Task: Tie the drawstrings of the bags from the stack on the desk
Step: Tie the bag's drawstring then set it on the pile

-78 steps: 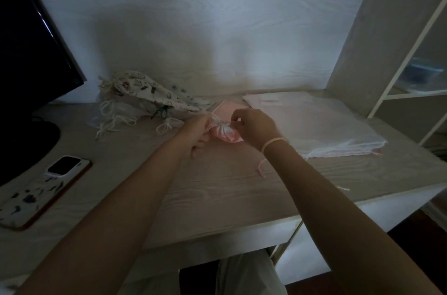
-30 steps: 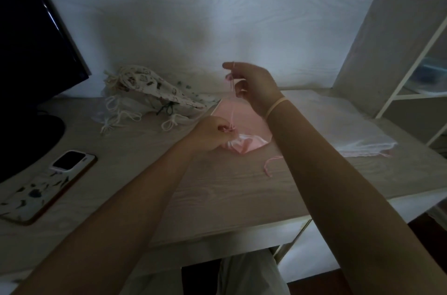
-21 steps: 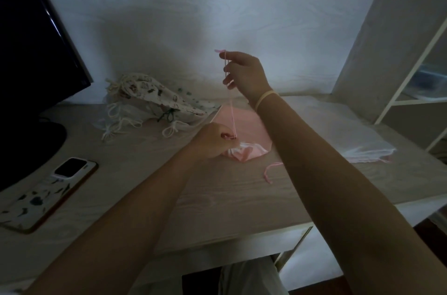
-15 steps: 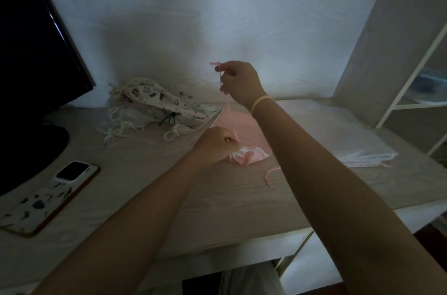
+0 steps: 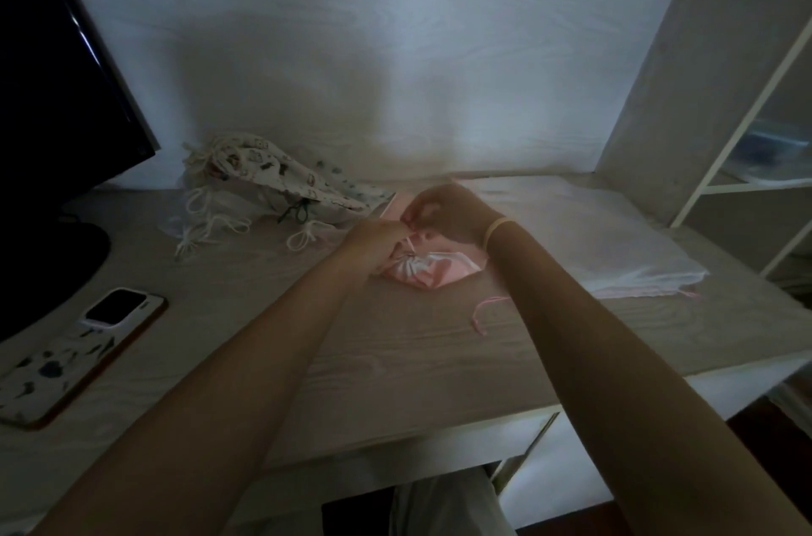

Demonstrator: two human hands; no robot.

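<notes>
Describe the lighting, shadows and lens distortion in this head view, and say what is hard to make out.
Head view: dim and underexposed; the wall is brightest, with a soft shadow above the hands. Wide-angle bending curves the shelf frame and the desk edge. The left hand and right hand meet over the pink bag; the drawstring between the fingers is too fine and murky to trace.

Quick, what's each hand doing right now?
Left hand: fingers curled, pinching the pink drawstring at the pink bag's gathered mouth.
Right hand: fingers curled, pinching the same drawstring just above.
</notes>
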